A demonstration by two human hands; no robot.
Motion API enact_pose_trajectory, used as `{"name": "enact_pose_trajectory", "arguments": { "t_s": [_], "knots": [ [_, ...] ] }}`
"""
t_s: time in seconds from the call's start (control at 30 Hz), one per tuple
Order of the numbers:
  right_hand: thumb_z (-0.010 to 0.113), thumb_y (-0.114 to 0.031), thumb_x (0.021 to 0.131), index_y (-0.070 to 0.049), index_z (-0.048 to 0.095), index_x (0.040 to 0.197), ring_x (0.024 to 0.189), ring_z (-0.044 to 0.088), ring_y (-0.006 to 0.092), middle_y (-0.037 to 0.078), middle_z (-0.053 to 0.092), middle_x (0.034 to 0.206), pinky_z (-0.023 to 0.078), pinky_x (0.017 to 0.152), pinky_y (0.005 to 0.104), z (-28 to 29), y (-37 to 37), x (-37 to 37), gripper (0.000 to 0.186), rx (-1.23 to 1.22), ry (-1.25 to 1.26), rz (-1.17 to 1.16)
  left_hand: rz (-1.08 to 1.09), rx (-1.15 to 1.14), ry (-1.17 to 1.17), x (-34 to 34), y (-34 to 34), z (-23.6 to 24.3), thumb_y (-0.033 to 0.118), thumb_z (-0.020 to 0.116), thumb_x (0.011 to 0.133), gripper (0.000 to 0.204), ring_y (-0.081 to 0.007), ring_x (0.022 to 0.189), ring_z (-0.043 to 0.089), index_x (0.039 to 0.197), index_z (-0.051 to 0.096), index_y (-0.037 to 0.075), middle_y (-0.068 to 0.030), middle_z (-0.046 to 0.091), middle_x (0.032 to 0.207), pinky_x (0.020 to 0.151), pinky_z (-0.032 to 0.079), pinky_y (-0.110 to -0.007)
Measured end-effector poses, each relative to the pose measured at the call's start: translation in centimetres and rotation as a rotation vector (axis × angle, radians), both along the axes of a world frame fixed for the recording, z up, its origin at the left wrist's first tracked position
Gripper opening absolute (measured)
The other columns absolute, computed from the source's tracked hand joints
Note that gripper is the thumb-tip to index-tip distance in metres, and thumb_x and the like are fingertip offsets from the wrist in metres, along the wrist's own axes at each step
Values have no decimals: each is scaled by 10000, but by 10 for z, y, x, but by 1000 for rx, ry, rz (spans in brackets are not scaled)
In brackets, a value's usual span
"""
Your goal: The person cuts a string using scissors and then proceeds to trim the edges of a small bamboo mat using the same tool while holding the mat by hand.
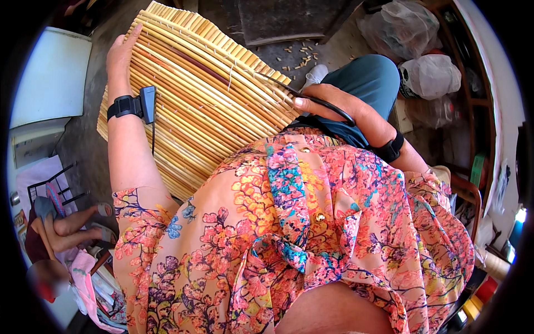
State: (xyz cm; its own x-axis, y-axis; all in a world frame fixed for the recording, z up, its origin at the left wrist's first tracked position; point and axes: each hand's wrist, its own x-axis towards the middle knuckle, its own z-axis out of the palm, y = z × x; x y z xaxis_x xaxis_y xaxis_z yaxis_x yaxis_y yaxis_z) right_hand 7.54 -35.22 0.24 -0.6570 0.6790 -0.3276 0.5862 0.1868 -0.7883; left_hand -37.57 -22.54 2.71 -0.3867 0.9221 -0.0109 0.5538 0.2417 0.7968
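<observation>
Up at eleven o'clock sits our stick mat (194, 106), with our left hand (119, 57) gripping its edge around ten. Over at one, our right hand (325, 100) is wrapped round black-handled scissors (340, 113).

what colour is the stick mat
The stick mat is striped yellow and brown, in the head view.

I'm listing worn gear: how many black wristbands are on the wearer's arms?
2: one black strap wristband, with a small dark box, just behind the left hand; the second wristband behind the right hand. Others may be hidden.
</observation>
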Motion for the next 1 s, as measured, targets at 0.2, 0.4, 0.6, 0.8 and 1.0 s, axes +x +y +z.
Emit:
{"name": "enact_pose_trajectory", "arguments": {
  "t_s": [0.2,0.4,0.6,0.8,1.0],
  "knots": [
    [373,-637,845,90,590,903,810,590,389,272,598,821,452,723,416,-17,-5,-7,761,67,27,-22,0,21,-145,4,-4,-1,531,684,705,557,-140,729,564,873,619,4,-73,623,827,677,443,-276],
    [441,-564,857,70,589,908,806,605,352,259,600,806,458,703,397,-27,-9,-12,653,77,119,-87,-12,-11,-107,-6,-4,-4,514,682,720,535,-138,723,558,860,616,2,-89,624,834,675,445,-273],
    [467,-518,867,60,593,887,700,602,317,228,594,722,452,632,375,-21,-14,-12,592,74,178,-94,-47,39,-146,-3,-6,0,528,669,724,559,-141,726,562,870,607,-8,-90,620,826,675,448,-278],
    [514,-478,863,52,605,767,548,559,229,174,553,580,428,541,354,-20,-22,-10,546,60,194,-150,-23,49,-265,-6,-7,-7,494,706,708,531,-134,725,563,870,608,-3,-76,616,828,667,449,-268],
    [510,-496,859,49,593,759,554,565,275,189,553,588,430,544,366,-22,-22,-9,561,-53,178,-158,-22,67,-271,0,-8,-5,491,711,705,532,-126,718,558,883,614,0,-73,611,815,660,449,-263]
  ]
}}
